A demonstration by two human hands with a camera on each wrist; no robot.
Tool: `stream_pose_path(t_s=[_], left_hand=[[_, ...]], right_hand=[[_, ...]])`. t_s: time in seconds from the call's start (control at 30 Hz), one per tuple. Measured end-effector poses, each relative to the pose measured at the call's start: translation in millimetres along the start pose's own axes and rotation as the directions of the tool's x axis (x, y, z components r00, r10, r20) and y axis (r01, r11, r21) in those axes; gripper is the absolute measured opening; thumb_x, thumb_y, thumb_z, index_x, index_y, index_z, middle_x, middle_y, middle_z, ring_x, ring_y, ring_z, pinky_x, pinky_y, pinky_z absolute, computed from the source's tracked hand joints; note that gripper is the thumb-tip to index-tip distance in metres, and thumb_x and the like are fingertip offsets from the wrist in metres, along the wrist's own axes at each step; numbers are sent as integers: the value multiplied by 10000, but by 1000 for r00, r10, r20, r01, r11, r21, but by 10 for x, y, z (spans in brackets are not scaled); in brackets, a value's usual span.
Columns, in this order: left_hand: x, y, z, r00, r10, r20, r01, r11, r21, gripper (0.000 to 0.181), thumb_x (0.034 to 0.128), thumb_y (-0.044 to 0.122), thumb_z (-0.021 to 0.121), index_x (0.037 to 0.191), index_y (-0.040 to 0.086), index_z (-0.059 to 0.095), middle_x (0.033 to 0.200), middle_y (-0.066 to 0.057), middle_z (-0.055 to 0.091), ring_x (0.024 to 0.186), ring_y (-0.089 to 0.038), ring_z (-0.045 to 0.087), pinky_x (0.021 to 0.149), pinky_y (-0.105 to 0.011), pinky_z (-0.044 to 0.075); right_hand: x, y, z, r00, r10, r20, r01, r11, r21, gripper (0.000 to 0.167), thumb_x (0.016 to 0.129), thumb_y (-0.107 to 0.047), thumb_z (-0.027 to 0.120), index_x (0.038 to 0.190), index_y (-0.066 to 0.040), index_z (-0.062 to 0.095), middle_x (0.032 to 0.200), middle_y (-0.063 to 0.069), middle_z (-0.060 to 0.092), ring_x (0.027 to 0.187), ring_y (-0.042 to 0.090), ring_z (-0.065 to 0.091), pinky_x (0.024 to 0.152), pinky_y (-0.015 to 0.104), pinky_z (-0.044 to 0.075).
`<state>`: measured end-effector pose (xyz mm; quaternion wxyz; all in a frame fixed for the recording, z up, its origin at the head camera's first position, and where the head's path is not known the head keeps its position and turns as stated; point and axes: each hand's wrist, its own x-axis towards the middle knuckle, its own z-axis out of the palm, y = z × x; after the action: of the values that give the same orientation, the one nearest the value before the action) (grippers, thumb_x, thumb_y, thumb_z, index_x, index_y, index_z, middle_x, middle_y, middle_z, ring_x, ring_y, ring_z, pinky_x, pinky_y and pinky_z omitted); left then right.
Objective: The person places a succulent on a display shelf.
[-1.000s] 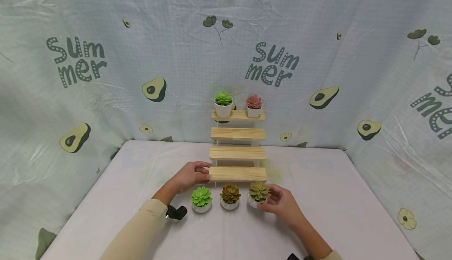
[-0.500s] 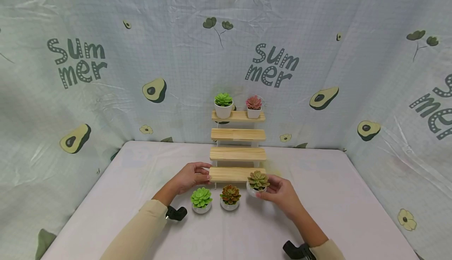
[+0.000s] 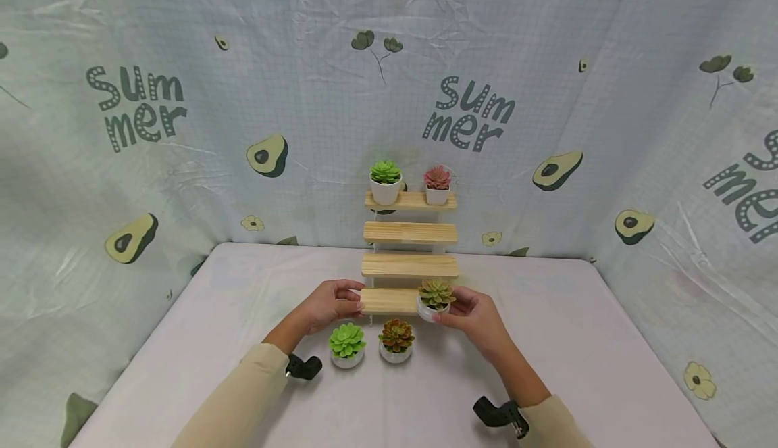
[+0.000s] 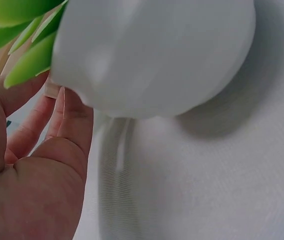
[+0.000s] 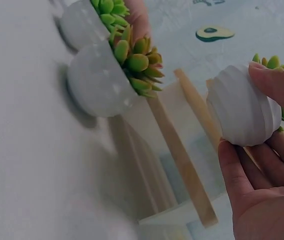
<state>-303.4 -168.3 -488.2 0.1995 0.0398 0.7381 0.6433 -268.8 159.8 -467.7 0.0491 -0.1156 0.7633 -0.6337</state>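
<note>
A pale cloth backdrop (image 3: pixel 328 103), printed with avocados and "summer", hangs behind the plant stand, and a white-covered table (image 3: pixel 547 326) spreads beneath it. The four-tier wooden plant stand (image 3: pixel 410 233) has its boards stepped up and away from the person, their long axis running left to right.

The right hand (image 3: pixel 477 316), at the stand's right end, grips a dusty-green succulent (image 3: pixel 436 292) by its round, ribbed white pot (image 5: pixel 244 107), thumb on the near side and fingers round the other. The left hand (image 3: pixel 328 305) is at the opposite end, thumb and fingers curved about the left end of the lowest tier (image 3: pixel 389 301); how firmly it holds cannot be told.

The held plant is roughly upright over the right part of that tier, well apart from the left hand. The right wrist view suggests a gap between pot and board. The pot is round, so only the board has a clear long axis.

On the stand's top tier, a green succulent (image 3: pixel 385 181) stands left of a smaller pink succulent (image 3: pixel 437 181). On the table just before the stand sit a lime-green succulent (image 3: pixel 346 343) and, to its right, a rusty-brown succulent (image 3: pixel 396 337).
</note>
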Motion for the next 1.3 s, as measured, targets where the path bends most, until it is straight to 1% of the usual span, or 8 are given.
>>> stream_pose_path(t_s=[0.2,0.3,0.57,0.73,0.9,1.07,1.23,1.3], left_hand=[[15,-16,2,1000,-2,-10,2,1000,4,497,979,2,654,1453,-30,505,1163,-163,652,897,-169,718,882,-354,633],[28,-26,-4,1000,-5,-13,5,1000,6,491,983,4,650,1451,-26,507,1173,-168,654,904,-172,719,888,-360,632],[35,-26,-20,1000,-2,-3,2,1000,0,485,986,7,647,1449,-22,508,1174,-165,656,909,-173,720,892,-359,631],[39,-21,-6,1000,-9,-11,9,1000,-10,484,980,0,653,1443,-22,514,1161,-161,662,899,-172,718,884,-353,632],[48,-24,-12,1000,-10,-8,10,1000,-11,487,980,1,653,1447,-19,512,1168,-159,659,896,-171,718,885,-349,632],[43,-34,-24,1000,2,4,-2,1000,-5,497,979,10,660,1449,-31,503,1169,-162,652,899,-170,717,884,-353,633],[43,-33,-26,1000,1,5,-1,1000,-16,497,979,3,656,1451,-29,504,1162,-154,650,899,-166,716,884,-351,633],[45,-36,-26,1000,-2,5,2,1000,-19,497,979,1,654,1451,-27,503,1161,-153,653,900,-167,715,886,-351,632]], right_hand=[[127,-92,54,999,-33,10,33,999,0,634,801,-135,883,1362,7,625,1358,202,653,1186,196,681,943,218,585],[197,-154,78,999,-47,15,47,999,15,625,800,-119,881,1358,4,628,1354,203,655,1192,226,679,944,220,585],[404,-306,166,995,-104,5,104,994,46,577,815,-87,865,1339,3,642,1338,201,663,1161,203,689,935,224,591],[556,-377,206,990,-143,2,143,989,32,548,830,-100,855,1331,-7,653,1321,198,674,1143,189,698,911,221,599],[685,-475,240,988,-155,3,155,988,-6,498,829,-144,866,1285,-49,690,1226,157,710,958,114,689,809,185,603],[807,-575,272,986,-168,7,168,986,-19,508,829,-161,869,1292,-54,688,1167,132,716,889,90,664,762,174,589],[968,-641,302,984,-179,4,179,983,-36,556,825,-211,877,1324,-67,679,1195,144,727,899,100,677,751,185,587],[1035,-644,314,984,-179,4,179,983,-42,569,824,-223,879,1334,-75,677,1238,138,723,951,97,695,796,186,595]])
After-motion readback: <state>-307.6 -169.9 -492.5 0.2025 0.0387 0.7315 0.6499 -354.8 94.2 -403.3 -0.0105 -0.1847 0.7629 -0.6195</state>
